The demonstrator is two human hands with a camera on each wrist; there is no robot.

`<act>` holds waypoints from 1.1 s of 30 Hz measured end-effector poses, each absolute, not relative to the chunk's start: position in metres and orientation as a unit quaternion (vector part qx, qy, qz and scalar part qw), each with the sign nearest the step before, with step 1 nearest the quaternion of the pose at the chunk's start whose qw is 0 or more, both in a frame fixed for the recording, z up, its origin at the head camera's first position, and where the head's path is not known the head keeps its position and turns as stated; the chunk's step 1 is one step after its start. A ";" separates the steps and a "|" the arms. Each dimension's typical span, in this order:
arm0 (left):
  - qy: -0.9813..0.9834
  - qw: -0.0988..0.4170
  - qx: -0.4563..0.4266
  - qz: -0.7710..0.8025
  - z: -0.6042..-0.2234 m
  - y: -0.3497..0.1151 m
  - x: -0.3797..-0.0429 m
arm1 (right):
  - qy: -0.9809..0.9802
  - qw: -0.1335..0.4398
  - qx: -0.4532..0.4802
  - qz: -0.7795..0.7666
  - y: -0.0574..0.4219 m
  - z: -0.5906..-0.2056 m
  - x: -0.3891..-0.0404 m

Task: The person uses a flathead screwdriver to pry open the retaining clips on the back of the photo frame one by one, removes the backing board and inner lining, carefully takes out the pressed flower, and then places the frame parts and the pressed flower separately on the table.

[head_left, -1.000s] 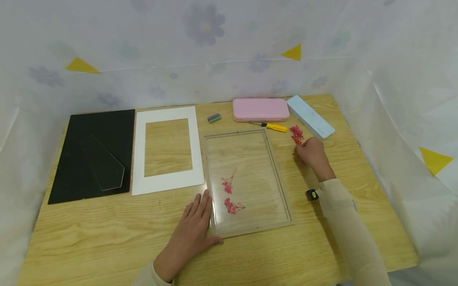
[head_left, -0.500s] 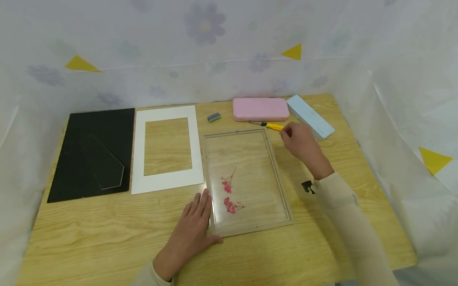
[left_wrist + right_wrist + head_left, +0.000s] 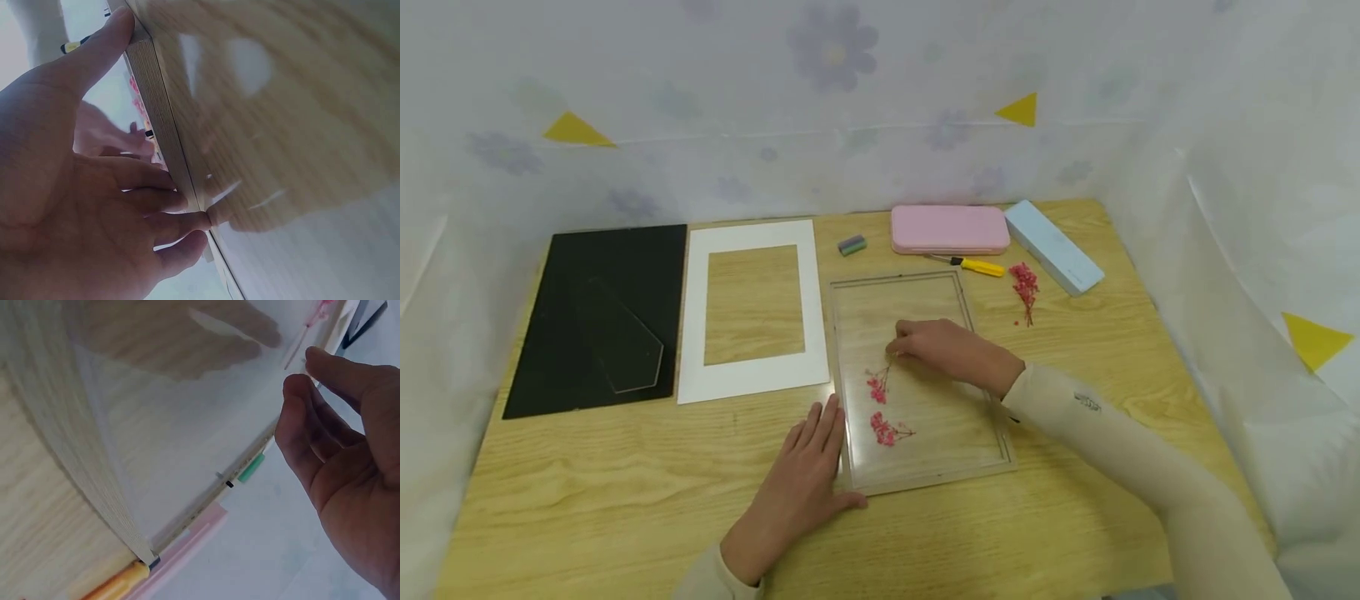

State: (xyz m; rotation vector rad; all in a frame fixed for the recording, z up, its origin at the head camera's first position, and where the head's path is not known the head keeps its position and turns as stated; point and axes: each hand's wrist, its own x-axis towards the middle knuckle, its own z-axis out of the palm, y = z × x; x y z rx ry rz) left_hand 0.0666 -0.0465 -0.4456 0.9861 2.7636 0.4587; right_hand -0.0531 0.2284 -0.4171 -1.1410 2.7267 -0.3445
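A wood-coloured picture frame (image 3: 929, 481) with a clear pane lies mid-table. On the pane lie two small sprigs of pink dried flowers, the upper sprig (image 3: 877, 390) and the lower sprig (image 3: 884, 432). My left hand (image 3: 805, 471) rests along the frame's left edge, fingers straight, thumb at its lower left corner. Over the pane, my right hand (image 3: 951, 348) has its fingertips at the upper sprig's stem. In the right wrist view a gap shows between thumb (image 3: 331, 369) and index finger, with the pink sprig's stem (image 3: 297, 347) just beside them.
A fuller pink flower bunch (image 3: 1024, 287) lies right of the frame, near a yellow-handled screwdriver (image 3: 981, 267). Behind stand a pink case (image 3: 950, 229), a pale blue box (image 3: 1052, 246) and a small green-grey piece (image 3: 852, 245). A white mat (image 3: 752, 385) and black backing board (image 3: 602, 325) lie left.
My right hand has left the flower bunch at the right and moved left over the pane to the upper sprig. The bunch stays on the table. My left hand has stayed put.
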 end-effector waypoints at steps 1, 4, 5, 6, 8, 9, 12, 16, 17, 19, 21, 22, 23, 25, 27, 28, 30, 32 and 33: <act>0.926 0.088 0.332 0.155 -0.445 -0.046 0.066 | 0.911 0.086 -0.387 -0.113 0.228 -0.421 -0.053; 0.925 0.095 0.333 0.156 -0.445 -0.045 0.065 | 0.908 0.085 -0.393 -0.117 0.226 -0.426 -0.051; 0.925 0.096 0.333 0.155 -0.445 -0.045 0.065 | 0.908 0.082 -0.394 -0.118 0.226 -0.427 -0.051; 0.925 0.098 0.333 0.154 -0.445 -0.045 0.064 | 0.908 0.082 -0.393 -0.119 0.227 -0.427 -0.050; 0.926 0.098 0.333 0.151 -0.445 -0.044 0.063 | 0.910 0.077 -0.391 -0.117 0.227 -0.428 -0.050; 0.926 0.098 0.333 0.150 -0.445 -0.044 0.063 | 0.910 0.075 -0.392 -0.111 0.227 -0.428 -0.049; 0.927 0.093 0.334 0.146 -0.445 -0.044 0.063 | 0.910 0.066 -0.400 -0.085 0.229 -0.431 -0.049; 0.926 0.085 0.336 0.146 -0.445 -0.044 0.063 | 0.906 0.042 -0.420 -0.040 0.231 -0.434 -0.047; 0.926 0.084 0.337 0.147 -0.445 -0.044 0.063 | 0.904 0.035 -0.424 -0.031 0.232 -0.435 -0.046; 0.926 0.085 0.336 0.150 -0.445 -0.044 0.063 | 0.902 0.020 -0.432 -0.017 0.233 -0.436 -0.045; 0.926 0.084 0.335 0.150 -0.445 -0.044 0.063 | 0.902 0.009 -0.431 -0.016 0.236 -0.437 -0.044; 0.926 0.083 0.335 0.150 -0.445 -0.044 0.063 | 0.904 0.006 -0.426 -0.023 0.237 -0.436 -0.044; 0.927 0.083 0.335 0.149 -0.446 -0.044 0.063 | 0.907 0.005 -0.419 -0.035 0.239 -0.436 -0.043; 0.927 0.081 0.336 0.148 -0.446 -0.045 0.063 | 0.915 0.001 -0.398 -0.063 0.245 -0.435 -0.042; 0.927 0.080 0.336 0.147 -0.446 -0.045 0.064 | 0.924 -0.009 -0.372 -0.090 0.251 -0.432 -0.042; 0.927 0.081 0.336 0.147 -0.446 -0.046 0.064 | 0.928 -0.016 -0.360 -0.097 0.255 -0.430 -0.041; 0.927 0.084 0.335 0.148 -0.445 -0.046 0.065 | 0.938 -0.031 -0.330 -0.104 0.263 -0.427 -0.041; 0.927 0.086 0.334 0.149 -0.445 -0.047 0.066 | 0.950 -0.038 -0.292 -0.107 0.272 -0.423 -0.041; 0.927 0.087 0.334 0.150 -0.445 -0.047 0.066 | 0.956 -0.039 -0.269 -0.109 0.276 -0.422 -0.041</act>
